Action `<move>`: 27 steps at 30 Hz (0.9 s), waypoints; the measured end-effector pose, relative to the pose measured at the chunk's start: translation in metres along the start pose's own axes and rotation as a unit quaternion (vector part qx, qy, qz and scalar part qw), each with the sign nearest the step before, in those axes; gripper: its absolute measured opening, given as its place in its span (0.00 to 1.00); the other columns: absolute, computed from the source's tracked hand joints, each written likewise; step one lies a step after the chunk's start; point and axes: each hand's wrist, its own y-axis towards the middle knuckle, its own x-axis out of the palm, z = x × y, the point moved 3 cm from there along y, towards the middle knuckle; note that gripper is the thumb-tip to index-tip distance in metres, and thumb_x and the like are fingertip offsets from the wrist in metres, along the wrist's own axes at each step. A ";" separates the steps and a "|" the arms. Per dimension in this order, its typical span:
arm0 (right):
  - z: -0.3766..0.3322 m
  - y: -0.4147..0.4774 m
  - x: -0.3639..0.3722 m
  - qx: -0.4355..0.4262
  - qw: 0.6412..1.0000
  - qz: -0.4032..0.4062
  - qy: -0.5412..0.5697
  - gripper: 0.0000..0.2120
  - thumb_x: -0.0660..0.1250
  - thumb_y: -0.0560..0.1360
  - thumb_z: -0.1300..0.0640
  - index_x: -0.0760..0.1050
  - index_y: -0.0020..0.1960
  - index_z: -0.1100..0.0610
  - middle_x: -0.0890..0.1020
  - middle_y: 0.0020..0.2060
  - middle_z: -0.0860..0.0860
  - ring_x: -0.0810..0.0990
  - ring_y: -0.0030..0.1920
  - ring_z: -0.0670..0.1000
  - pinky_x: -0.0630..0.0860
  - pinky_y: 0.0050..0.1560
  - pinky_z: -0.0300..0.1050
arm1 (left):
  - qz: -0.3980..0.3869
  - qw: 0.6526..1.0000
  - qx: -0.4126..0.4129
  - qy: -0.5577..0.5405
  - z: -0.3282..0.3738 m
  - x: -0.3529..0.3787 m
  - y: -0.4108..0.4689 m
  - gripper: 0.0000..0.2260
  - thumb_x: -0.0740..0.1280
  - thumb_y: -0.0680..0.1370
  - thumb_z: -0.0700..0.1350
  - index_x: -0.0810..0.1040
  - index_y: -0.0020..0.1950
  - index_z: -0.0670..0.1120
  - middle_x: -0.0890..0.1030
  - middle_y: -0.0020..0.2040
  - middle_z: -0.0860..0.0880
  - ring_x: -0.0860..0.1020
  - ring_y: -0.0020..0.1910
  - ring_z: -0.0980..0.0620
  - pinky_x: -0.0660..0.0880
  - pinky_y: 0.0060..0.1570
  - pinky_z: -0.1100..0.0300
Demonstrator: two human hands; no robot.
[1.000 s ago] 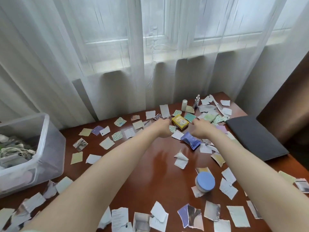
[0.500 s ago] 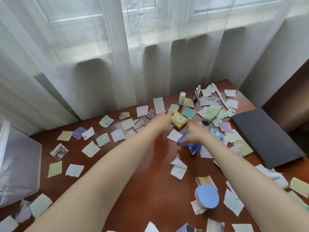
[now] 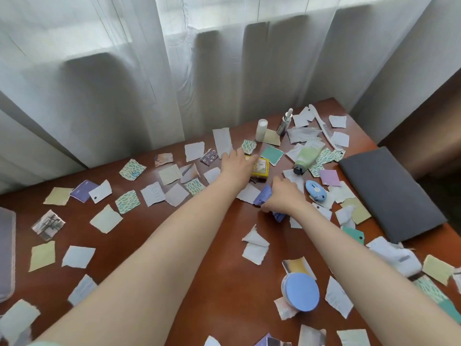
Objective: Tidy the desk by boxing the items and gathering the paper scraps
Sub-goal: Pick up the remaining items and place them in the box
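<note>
Torn paper scraps (image 3: 104, 219) lie scattered over the brown desk (image 3: 199, 258). My left hand (image 3: 235, 166) reaches far across and closes on a small yellow box (image 3: 260, 167) near the middle back. My right hand (image 3: 284, 196) grips a blue-purple packet (image 3: 263, 196) just in front of it. A round jar with a blue lid (image 3: 300, 292) stands at the front right. The clear storage box (image 3: 7, 250) shows only as an edge at the far left.
At the back right lie a green tube (image 3: 306, 157), a small white bottle (image 3: 261, 129), a dropper bottle (image 3: 284, 122), a white comb (image 3: 324, 128) and a blue oval gadget (image 3: 314, 190). A dark grey pad (image 3: 391, 193) covers the right edge. White curtains hang behind.
The view tilted down and right, so the storage box slid almost out at the left. My left hand moved onto the yellow box and my right hand closed over the blue packet.
</note>
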 end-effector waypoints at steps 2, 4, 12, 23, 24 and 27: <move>0.000 0.000 -0.001 -0.003 1.000 0.016 0.005 0.27 0.71 0.69 0.51 0.64 0.61 0.61 0.69 0.60 0.59 0.68 0.63 0.60 0.70 0.53 0.48 | 0.001 1.000 -0.014 -0.003 -0.001 0.000 0.001 0.26 0.64 0.76 0.39 0.60 0.72 0.47 0.65 0.65 0.41 0.67 0.64 0.41 0.65 0.62 0.50; 0.001 0.000 -0.003 -0.008 0.999 0.034 0.008 0.26 0.70 0.69 0.51 0.64 0.61 0.61 0.70 0.60 0.60 0.67 0.63 0.60 0.68 0.51 0.48 | 0.011 1.000 -0.010 0.000 -0.002 0.000 0.001 0.23 0.65 0.75 0.40 0.63 0.68 0.44 0.67 0.64 0.41 0.68 0.63 0.42 0.66 0.60 0.51; 0.001 0.000 -0.022 -0.016 0.992 0.111 0.053 0.25 0.68 0.70 0.51 0.66 0.63 0.60 0.71 0.59 0.59 0.70 0.61 0.61 0.70 0.54 0.50 | 0.011 0.990 -0.008 -0.138 -0.016 -0.003 -0.011 0.21 0.68 0.73 0.43 0.66 0.62 0.39 0.71 0.61 0.42 0.73 0.60 0.42 0.70 0.53 0.52; -0.050 -0.035 -0.042 -0.147 0.965 0.168 0.141 0.20 0.68 0.69 0.56 0.63 0.56 0.58 0.75 0.45 0.55 0.72 0.43 0.58 0.65 0.39 0.45 | 0.023 0.946 -0.060 -0.319 -0.056 -0.020 -0.067 0.26 0.73 0.69 0.41 0.71 0.65 0.42 0.70 0.60 0.43 0.71 0.60 0.47 0.67 0.55 0.61; -0.055 -0.040 -0.044 -0.156 0.962 0.172 0.144 0.19 0.69 0.69 0.57 0.63 0.54 0.57 0.74 0.44 0.54 0.71 0.43 0.58 0.65 0.39 0.45 | 0.024 0.945 -0.062 -0.321 -0.060 -0.023 -0.075 0.26 0.73 0.69 0.41 0.71 0.66 0.43 0.70 0.60 0.43 0.71 0.60 0.47 0.67 0.55 0.62; -0.070 -0.053 -0.049 -0.181 0.955 0.188 0.140 0.20 0.70 0.68 0.56 0.61 0.51 0.55 0.73 0.43 0.53 0.71 0.43 0.57 0.65 0.39 0.45 | 0.028 0.943 -0.071 -0.324 -0.070 -0.029 -0.096 0.27 0.74 0.68 0.43 0.72 0.66 0.44 0.71 0.60 0.43 0.72 0.58 0.46 0.69 0.55 0.61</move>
